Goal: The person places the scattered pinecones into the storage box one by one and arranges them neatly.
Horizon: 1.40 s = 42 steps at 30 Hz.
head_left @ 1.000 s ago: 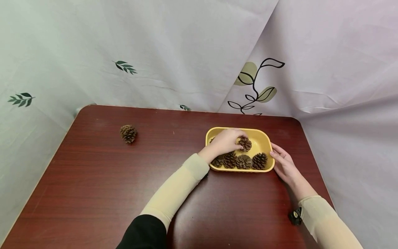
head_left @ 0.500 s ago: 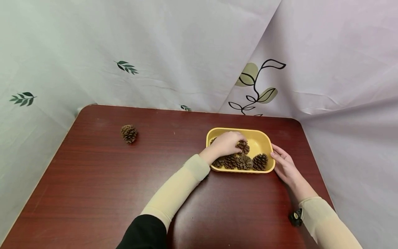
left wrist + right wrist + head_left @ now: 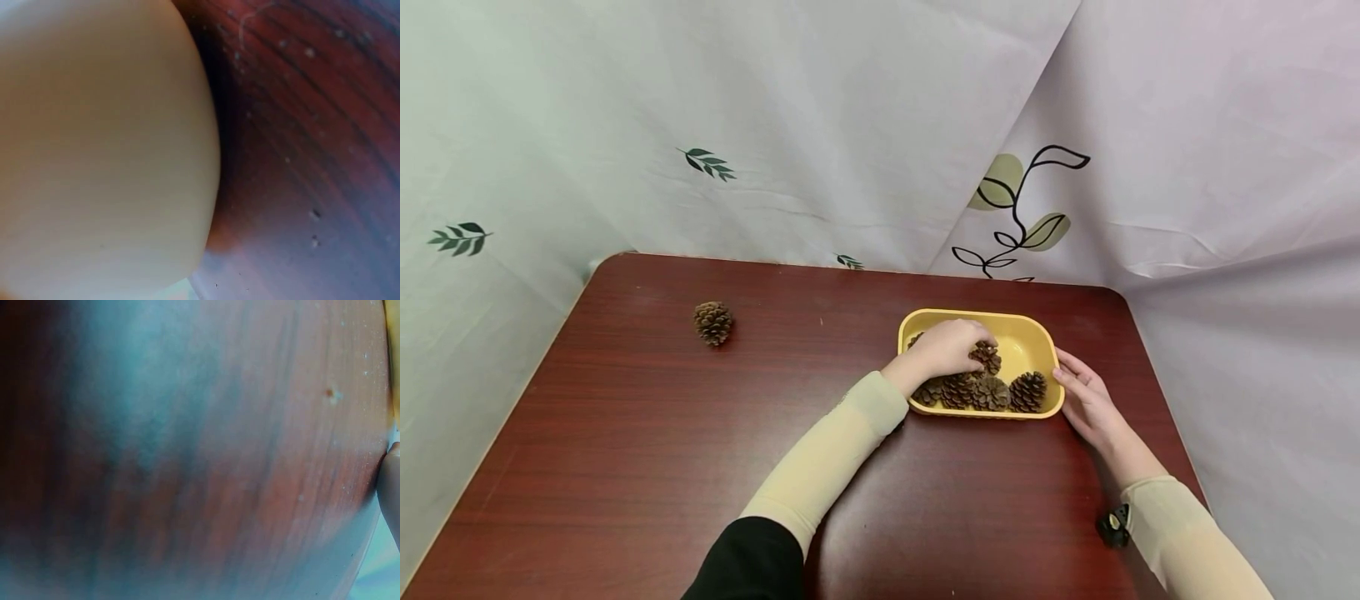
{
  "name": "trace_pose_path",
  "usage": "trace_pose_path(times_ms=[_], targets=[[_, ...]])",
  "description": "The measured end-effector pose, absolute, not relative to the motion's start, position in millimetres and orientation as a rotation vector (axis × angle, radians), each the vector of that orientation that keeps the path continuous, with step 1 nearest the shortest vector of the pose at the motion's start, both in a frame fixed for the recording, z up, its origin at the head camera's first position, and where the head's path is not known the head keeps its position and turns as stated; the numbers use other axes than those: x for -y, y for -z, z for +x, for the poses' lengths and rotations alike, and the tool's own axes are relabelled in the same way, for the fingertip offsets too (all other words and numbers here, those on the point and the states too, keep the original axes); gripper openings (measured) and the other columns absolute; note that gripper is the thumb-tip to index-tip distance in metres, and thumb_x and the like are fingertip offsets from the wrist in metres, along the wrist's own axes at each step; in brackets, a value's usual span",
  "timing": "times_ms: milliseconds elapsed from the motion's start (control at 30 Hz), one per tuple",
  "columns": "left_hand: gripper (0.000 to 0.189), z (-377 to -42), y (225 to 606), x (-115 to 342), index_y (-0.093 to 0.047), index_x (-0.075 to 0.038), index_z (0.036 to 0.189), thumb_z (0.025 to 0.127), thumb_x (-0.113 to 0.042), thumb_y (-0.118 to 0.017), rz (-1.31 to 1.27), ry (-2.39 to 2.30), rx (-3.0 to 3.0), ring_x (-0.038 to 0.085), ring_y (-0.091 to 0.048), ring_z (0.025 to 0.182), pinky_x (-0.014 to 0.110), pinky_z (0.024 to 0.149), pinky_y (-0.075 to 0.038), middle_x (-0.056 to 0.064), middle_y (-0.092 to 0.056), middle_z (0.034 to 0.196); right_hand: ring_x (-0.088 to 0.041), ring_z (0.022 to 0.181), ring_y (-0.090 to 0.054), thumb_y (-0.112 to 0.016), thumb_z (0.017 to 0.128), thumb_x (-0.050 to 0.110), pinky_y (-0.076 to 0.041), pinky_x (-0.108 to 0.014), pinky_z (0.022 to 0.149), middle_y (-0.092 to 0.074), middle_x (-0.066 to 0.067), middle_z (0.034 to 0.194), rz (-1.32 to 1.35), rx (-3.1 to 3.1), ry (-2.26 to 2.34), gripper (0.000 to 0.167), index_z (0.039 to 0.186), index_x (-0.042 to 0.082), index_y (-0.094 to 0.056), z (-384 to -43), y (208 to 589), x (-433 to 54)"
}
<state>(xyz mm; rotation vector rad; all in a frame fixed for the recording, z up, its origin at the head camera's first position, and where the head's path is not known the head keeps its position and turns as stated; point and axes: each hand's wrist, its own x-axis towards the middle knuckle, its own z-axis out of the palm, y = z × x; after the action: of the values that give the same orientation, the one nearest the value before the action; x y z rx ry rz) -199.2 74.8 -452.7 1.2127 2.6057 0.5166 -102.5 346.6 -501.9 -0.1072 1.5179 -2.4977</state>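
In the head view, my left hand [image 3: 951, 346] reaches into a yellow plastic tray [image 3: 1028, 337] and holds a brown pinecone [image 3: 987, 359] between thumb and fingers. Along the tray's near side lie several other pinecones, one of them a darker pinecone [image 3: 1027, 392] at the right. Part of another shows behind the left hand. My right hand [image 3: 1086, 400] grips the tray's right end, thumb on the rim and fingers against the outer wall. In the right wrist view, one fingertip [image 3: 392, 481] shows beside the tray's yellow edge [image 3: 394, 356].
A single pinecone [image 3: 712, 323] lies at the back left of the reddish-brown table [image 3: 700, 450]. Behind the table hangs a pale cloth [image 3: 820, 108] with leaf prints. A smooth beige shape [image 3: 106, 150] covers much of the left wrist view.
My left hand has lowered the pinecone slightly toward the near row in the tray, still holding it. The right hand stays at the tray's end. The whole head view has shifted a little.
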Motion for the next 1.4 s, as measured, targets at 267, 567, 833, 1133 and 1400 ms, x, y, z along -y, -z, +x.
trace_pose_path(times_ms=[267, 567, 833, 1133, 1400], targets=[[0.047, -200.1, 452.7, -73.8, -0.069, -0.017, 0.141, 0.097, -0.03, -0.08, 1.228, -0.539, -2.587, 0.014, -0.062, 0.137, 0.027, 0.118, -0.049, -0.001, -0.068, 0.146, -0.008, 0.115, -0.071, -0.038, 0.11, -0.007, -0.061, -0.02, 0.096, -0.074, 0.001, 0.13, -0.112, -1.501, 2.509, 0.045, 0.135, 0.014, -0.069, -102.2, 502.2, -346.0], [0.045, -199.9, 450.0, -68.8, -0.068, -0.016, 0.142, 0.099, -0.028, -0.078, 1.27, -0.666, -2.572, 0.015, -0.063, 0.136, 0.028, 0.119, -0.048, 0.0, -0.069, 0.144, -0.007, 0.115, -0.071, -0.037, 0.111, -0.006, -0.06, -0.02, 0.096, -0.074, 0.002, 0.13, -0.1, -1.518, 2.499, 0.045, 0.135, 0.016, -0.069, -101.0, 502.3, -346.9], [0.044, -195.9, 440.2, -58.1, -0.069, -0.013, 0.14, 0.099, -0.026, -0.078, 1.321, -0.756, -2.562, 0.015, -0.064, 0.135, 0.029, 0.117, -0.05, 0.001, -0.071, 0.141, -0.008, 0.116, -0.071, -0.037, 0.11, -0.007, -0.061, -0.021, 0.096, -0.073, 0.001, 0.13, -0.122, -1.495, 2.51, 0.046, 0.136, 0.014, -0.068, -102.0, 502.1, -345.9], [0.043, -192.5, 432.3, -38.3, -0.069, -0.013, 0.14, 0.1, -0.026, -0.077, 1.313, -0.776, -2.598, 0.017, -0.063, 0.137, 0.031, 0.119, -0.049, 0.003, -0.069, 0.143, -0.008, 0.116, -0.071, -0.037, 0.11, -0.007, -0.06, -0.02, 0.096, -0.073, 0.001, 0.131, -0.122, -1.493, 2.512, 0.046, 0.136, 0.014, -0.068, -102.5, 500.8, -345.8], [0.042, -188.0, 429.5, -16.0, -0.069, -0.015, 0.14, 0.1, -0.026, -0.077, 1.262, -0.818, -2.663, 0.02, -0.062, 0.14, 0.036, 0.122, -0.047, 0.003, -0.068, 0.145, -0.009, 0.115, -0.071, -0.037, 0.11, -0.007, -0.061, -0.021, 0.096, -0.073, -0.001, 0.129, -0.133, -1.494, 2.512, 0.045, 0.137, 0.013, -0.067, -102.7, 502.6, -346.6]])
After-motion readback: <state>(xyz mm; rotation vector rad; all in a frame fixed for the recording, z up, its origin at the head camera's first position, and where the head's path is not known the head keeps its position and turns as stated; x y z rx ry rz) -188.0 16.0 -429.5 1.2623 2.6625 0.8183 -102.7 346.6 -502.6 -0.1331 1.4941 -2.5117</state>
